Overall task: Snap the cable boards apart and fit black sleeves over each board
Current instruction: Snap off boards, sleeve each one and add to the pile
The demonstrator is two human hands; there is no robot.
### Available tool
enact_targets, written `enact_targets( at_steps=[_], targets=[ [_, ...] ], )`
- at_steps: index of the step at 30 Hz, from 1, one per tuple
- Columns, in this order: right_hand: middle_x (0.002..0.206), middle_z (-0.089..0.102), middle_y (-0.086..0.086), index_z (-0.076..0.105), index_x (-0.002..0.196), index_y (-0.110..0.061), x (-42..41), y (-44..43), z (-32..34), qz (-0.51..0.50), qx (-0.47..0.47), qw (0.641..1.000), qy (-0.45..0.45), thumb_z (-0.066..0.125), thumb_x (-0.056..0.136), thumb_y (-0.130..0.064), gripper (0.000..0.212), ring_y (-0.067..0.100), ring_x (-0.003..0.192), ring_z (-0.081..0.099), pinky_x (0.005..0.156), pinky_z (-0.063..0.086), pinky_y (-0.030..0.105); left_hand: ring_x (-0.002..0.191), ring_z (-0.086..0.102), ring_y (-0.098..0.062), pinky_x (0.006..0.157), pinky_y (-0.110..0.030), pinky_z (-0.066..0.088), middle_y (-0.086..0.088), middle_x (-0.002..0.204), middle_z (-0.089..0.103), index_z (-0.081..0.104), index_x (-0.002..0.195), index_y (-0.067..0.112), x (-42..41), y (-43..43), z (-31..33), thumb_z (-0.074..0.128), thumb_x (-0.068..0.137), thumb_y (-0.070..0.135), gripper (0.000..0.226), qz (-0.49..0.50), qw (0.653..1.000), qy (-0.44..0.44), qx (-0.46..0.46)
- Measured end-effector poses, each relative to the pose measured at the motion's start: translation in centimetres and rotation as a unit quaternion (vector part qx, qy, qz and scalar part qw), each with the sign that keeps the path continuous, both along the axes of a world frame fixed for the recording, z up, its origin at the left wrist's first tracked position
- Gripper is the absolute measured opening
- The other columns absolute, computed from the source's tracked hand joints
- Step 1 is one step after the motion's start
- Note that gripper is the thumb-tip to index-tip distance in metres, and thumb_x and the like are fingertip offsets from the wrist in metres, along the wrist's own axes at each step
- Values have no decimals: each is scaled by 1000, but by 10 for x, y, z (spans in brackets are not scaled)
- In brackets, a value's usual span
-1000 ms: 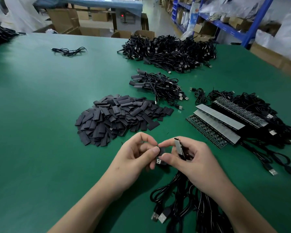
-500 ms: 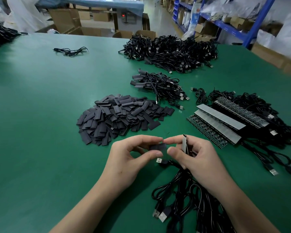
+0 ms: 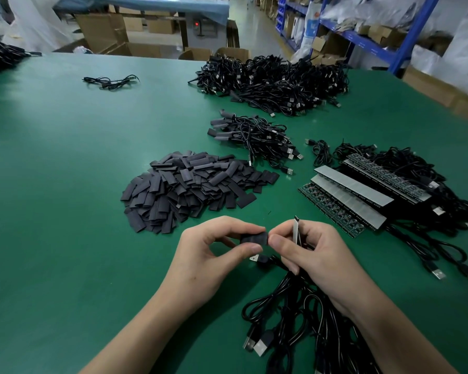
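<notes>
Hands meet just below the centre of the frame, above the green table [image 3: 65, 184]. The left hand [image 3: 211, 255] pinches a short black sleeve [image 3: 254, 238] between thumb and forefinger. The sleeve lies crosswise, with its right end against the thumb of the right hand [image 3: 316, 255]. The right hand is curled around a narrow cable board [image 3: 297, 230], which stands nearly upright out of the fingers. It also gathers the black cables [image 3: 295, 319] that trail to the bottom edge. A USB plug [image 3: 254, 257] pokes out just under the sleeve.

A second ago the sleeve was mostly hidden behind the fingertips and the board leaned to the left. Now the sleeve is out in plain view and squared up between the two thumbs, the board has come upright, and both hands sit a little higher in the frame. Sleeve and board remain apart, with the right thumb between them, so the fitting itself looks not yet done. Judging by the plug close beneath, the sleeve may be going on over the plug end, but the view does not settle that.

Above and left of the hands lies the pile of loose sleeves [image 3: 189, 187]. At right centre are the unsnapped board panels [image 3: 349, 193] with their leads. Above centre is a small bundle of sleeved cables [image 3: 251, 136], and a large cable heap [image 3: 273, 82] sits near the top. Plenty of boards seem left to do.
</notes>
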State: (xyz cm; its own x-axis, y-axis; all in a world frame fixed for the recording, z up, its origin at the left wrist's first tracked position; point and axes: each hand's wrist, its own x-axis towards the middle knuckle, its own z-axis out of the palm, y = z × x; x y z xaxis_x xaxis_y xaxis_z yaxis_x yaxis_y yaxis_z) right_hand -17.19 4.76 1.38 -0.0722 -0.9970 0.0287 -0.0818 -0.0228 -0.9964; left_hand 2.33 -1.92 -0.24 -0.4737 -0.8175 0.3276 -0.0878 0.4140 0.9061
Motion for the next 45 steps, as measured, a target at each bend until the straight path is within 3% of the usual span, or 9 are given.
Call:
enact_targets(
  at_steps=[7, 14, 22, 25, 29, 37, 45],
  targets=[
    [51, 49, -2, 77, 81, -25, 1, 0, 1, 4, 2, 1000, -26, 74, 85, -27, 5, 9, 50, 44, 59, 44, 14, 96, 71, -17, 82, -43, 55, 13, 101, 77, 79, 106, 32, -1, 0, 0, 77, 84, 40, 24, -3, 1000, -5, -10],
    [50, 51, -3, 78, 79, -27, 2, 0, 2, 16, 11, 999, -48, 81, 81, -31, 6, 6, 48, 46, 58, 43, 13, 92, 72, -14, 85, -35, 54, 11, 96, 79, 80, 100, 32, -1, 2, 0, 80, 81, 36, 20, -16, 999, 10, 31],
    [49, 52, -1, 79, 80, -22, 1, 1, 4, 31, 11, 996, -81, 78, 82, -23, 3, 1, 49, 54, 59, 43, 11, 88, 75, -20, 87, -36, 58, 1, 94, 80, 79, 102, 31, -4, 4, 3, 79, 78, 40, 25, -48, 993, 55, 93],
    [49, 51, -2, 78, 80, -23, 0, 0, 2, 39, 14, 997, -70, 76, 84, -23, 5, 1, 49, 51, 60, 43, 11, 89, 75, -19, 86, -32, 57, 2, 94, 80, 79, 102, 32, -4, 4, 2, 78, 80, 40, 24, -47, 994, 52, 87],
    [50, 51, -4, 77, 82, -24, -1, 0, 0, 37, 17, 998, -57, 76, 79, -38, 14, 4, 49, 45, 59, 41, 14, 90, 73, -17, 83, -36, 55, 7, 94, 79, 78, 102, 35, -4, 4, 0, 77, 82, 40, 21, -25, 998, 35, 49],
    [50, 51, -4, 78, 82, -27, -1, 0, 1, 39, 23, 997, -59, 75, 78, -40, 15, 5, 49, 45, 60, 42, 13, 90, 72, -16, 80, -35, 54, 9, 94, 79, 77, 104, 34, -3, 3, -1, 77, 85, 38, 20, -16, 1000, 25, 8],
    [50, 51, -4, 78, 81, -28, 0, 0, 3, 40, 32, 996, -73, 73, 84, -26, 7, 5, 48, 44, 60, 42, 13, 90, 73, -15, 83, -33, 55, 8, 95, 79, 78, 102, 34, -3, 3, -1, 77, 82, 41, 22, -28, 998, 28, 38]
  ],
)
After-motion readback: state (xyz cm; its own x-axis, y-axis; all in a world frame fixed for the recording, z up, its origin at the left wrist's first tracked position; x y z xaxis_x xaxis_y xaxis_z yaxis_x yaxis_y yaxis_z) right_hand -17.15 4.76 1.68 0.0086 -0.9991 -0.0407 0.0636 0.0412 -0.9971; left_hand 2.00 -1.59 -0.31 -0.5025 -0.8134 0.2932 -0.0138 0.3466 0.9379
